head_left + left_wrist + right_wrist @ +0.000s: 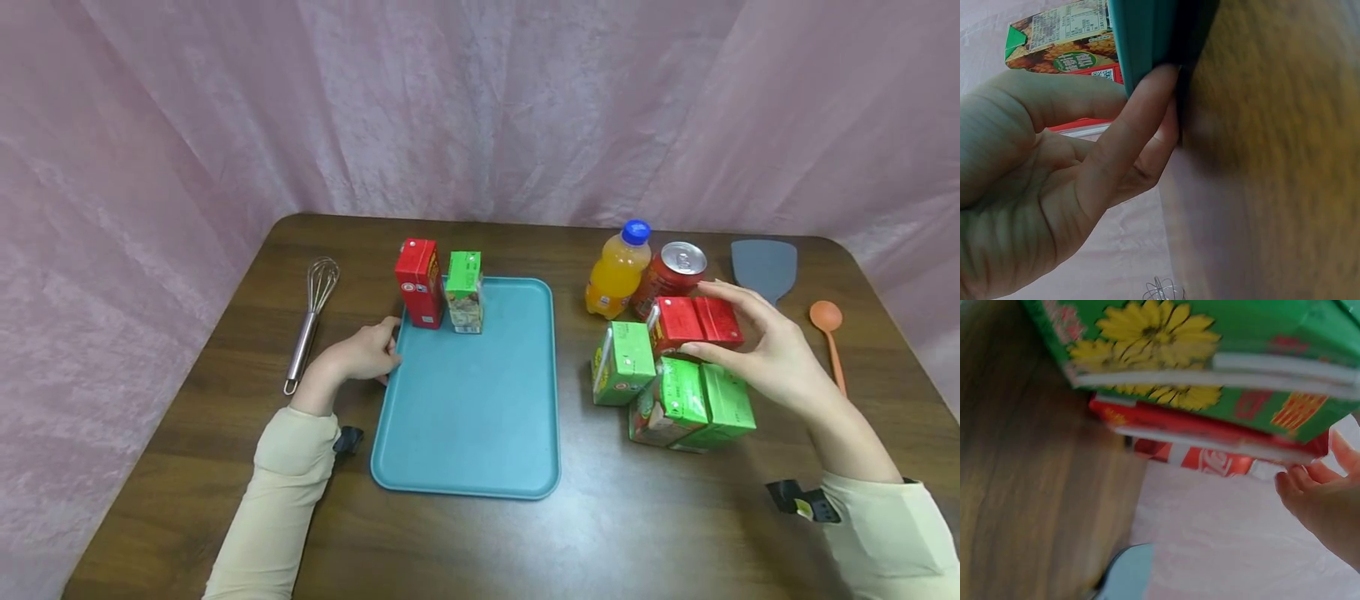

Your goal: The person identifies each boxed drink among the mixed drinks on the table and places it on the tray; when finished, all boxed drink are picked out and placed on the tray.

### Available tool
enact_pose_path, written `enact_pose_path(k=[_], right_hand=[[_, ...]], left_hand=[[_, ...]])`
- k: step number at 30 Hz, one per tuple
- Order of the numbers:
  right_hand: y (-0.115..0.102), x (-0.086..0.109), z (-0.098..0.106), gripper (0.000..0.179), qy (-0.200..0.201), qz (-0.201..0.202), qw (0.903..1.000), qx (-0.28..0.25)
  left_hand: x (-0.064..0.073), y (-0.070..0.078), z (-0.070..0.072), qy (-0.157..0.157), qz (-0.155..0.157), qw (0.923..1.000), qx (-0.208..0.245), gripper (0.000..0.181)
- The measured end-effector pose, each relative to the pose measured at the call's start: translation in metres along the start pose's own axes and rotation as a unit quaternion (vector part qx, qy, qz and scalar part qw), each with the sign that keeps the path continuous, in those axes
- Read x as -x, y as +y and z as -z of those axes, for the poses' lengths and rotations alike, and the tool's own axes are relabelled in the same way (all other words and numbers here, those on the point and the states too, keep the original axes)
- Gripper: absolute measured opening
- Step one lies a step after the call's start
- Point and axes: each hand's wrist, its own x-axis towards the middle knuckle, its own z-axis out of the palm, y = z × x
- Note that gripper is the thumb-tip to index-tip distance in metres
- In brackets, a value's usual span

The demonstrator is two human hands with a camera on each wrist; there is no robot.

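At the left rim of a teal tray (480, 417), my left hand (366, 350) pinches the edge. In the left wrist view the thumb lies on one side of the tray edge (1141, 44) and curled fingers on the other. A red drink carton (420, 283) and a green drink carton (465, 292) stand upright at the tray's far left. Over two red cartons (678, 319) on the right, my right hand (772, 350) is spread, thumb on the near side, fingers on the far side. Its grip looks loose; contact is unclear. Green cartons (630, 358) stand in front.
Behind the red cartons are an orange drink bottle (618, 271) with a blue cap and a red soda can (671, 271). A grey spatula (765, 265) and an orange spoon (827, 317) lie at the right. A whisk (311, 321) lies left of the tray.
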Motion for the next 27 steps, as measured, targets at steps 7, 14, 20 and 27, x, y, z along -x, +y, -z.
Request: enact_pose_path(k=[7, 14, 20, 27], right_hand=[[0.022, 0.0, 0.0, 0.082, -0.071, -0.022, 0.9921, -0.101], [0.039, -0.006, -0.002, 0.092, -0.104, -0.071, 0.9825, -0.137], [0.049, -0.005, 0.001, 0.071, -0.106, -0.059, 0.9826, -0.141], [0.048, -0.008, -0.003, 0.063, -0.044, -0.037, 0.9942, -0.091]], left_hand=[[0.002, 0.003, 0.0, 0.001, -0.007, 1.0, 0.0, 0.064], [0.003, 0.003, 0.0, 0.004, -0.001, 1.0, 0.003, 0.064], [-0.001, 0.003, -0.003, 0.001, -0.001, 1.0, 0.004, 0.065], [-0.001, 0.001, -0.002, 0.005, 0.0, 1.0, 0.005, 0.065]])
